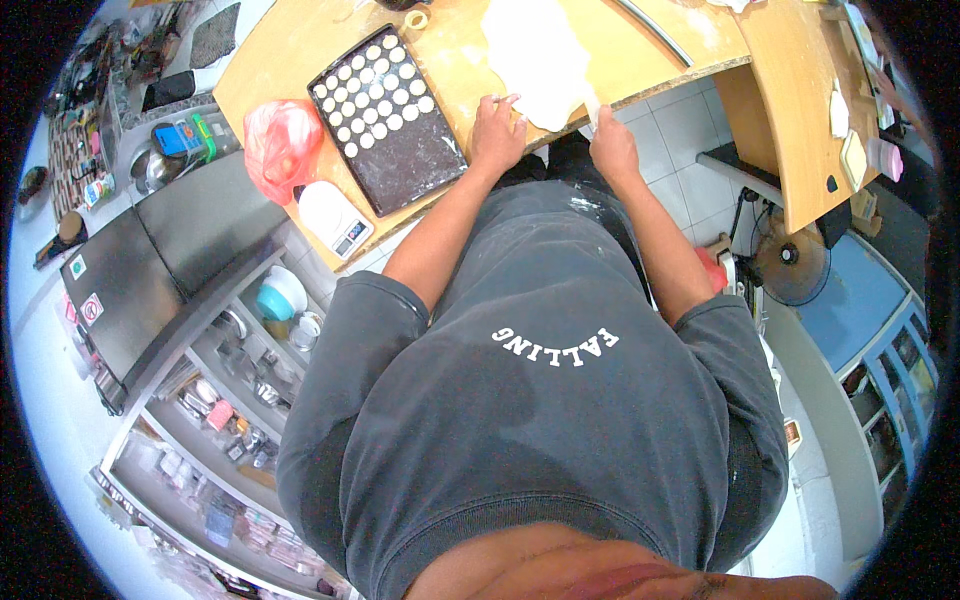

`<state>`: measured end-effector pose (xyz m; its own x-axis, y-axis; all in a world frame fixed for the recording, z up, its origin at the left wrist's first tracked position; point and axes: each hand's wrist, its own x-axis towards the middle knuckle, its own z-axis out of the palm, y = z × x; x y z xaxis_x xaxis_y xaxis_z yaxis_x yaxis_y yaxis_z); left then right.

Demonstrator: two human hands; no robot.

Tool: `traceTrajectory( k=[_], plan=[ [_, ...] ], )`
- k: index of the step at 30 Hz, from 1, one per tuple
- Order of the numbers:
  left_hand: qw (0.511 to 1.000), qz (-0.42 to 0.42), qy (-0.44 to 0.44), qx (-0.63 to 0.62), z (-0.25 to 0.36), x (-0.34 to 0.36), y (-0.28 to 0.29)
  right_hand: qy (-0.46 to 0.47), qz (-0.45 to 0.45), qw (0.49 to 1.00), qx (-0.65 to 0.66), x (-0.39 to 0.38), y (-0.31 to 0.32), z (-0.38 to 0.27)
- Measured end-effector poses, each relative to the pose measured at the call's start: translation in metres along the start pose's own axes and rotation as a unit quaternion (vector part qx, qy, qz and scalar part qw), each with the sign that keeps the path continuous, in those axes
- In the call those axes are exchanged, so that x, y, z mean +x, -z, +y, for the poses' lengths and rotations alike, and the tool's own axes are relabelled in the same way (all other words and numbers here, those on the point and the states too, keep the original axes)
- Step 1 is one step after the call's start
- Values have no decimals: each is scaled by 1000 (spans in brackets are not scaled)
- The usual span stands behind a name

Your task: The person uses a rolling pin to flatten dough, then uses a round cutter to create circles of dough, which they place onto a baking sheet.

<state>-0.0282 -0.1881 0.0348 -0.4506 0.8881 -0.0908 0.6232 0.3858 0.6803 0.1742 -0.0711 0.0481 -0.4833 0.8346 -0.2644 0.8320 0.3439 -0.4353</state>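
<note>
A thin, pale sheet of rolled dough point(535, 55) lies on the wooden table, its near end at the front edge. My left hand point(498, 135) rests beside the lower left of the dough, fingers loosely apart and holding nothing visible. On the other side, my right hand point(614, 145) is closed around a narrow whitish piece point(592, 104) that meets the dough's right edge; whether it is a flap of dough or a tool cannot be told. Left of my left hand is a dark baking tray point(410, 165) with rows of small round dough discs point(376, 90) on its far part.
A white kitchen scale point(335, 222) and a red plastic bag point(283, 148) sit left of the tray. Beyond it lies a pale ring point(416, 20). A metal rod point(655, 32) lies right of the dough. A fan point(791, 256) stands at the right, shelves point(190, 375) at the left.
</note>
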Motion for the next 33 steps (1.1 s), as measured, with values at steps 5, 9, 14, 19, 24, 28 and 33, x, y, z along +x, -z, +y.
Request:
traceTrajectory(
  k=[5, 9, 14, 19, 24, 28, 33],
  plan=[
    [1000, -8, -17, -4, 0, 1, -5, -25, -25, 999, -12, -5, -2, 3],
    [1000, -12, -28, 1, 1, 1, -10, -43, -47, 998, 1, -12, 5, 1],
    [999, -23, -32, -13, 10, 6, -11, -46, -29, 998, 8, -31, -1, 19],
    [998, 12, -54, -14, 17, 13, -17, -57, 0, 998, 6, -33, 33, 31],
    [997, 1, -78, -8, 29, 25, -23, -88, 23, 995, 30, -13, 81, 28],
    [997, 7, -77, 16, 47, 34, -23, -76, 63, 995, 9, 9, 99, 33],
    [991, 7, -114, 64, 71, 45, -15, -1, 109, 994, 27, 40, 116, 41]
  ],
)
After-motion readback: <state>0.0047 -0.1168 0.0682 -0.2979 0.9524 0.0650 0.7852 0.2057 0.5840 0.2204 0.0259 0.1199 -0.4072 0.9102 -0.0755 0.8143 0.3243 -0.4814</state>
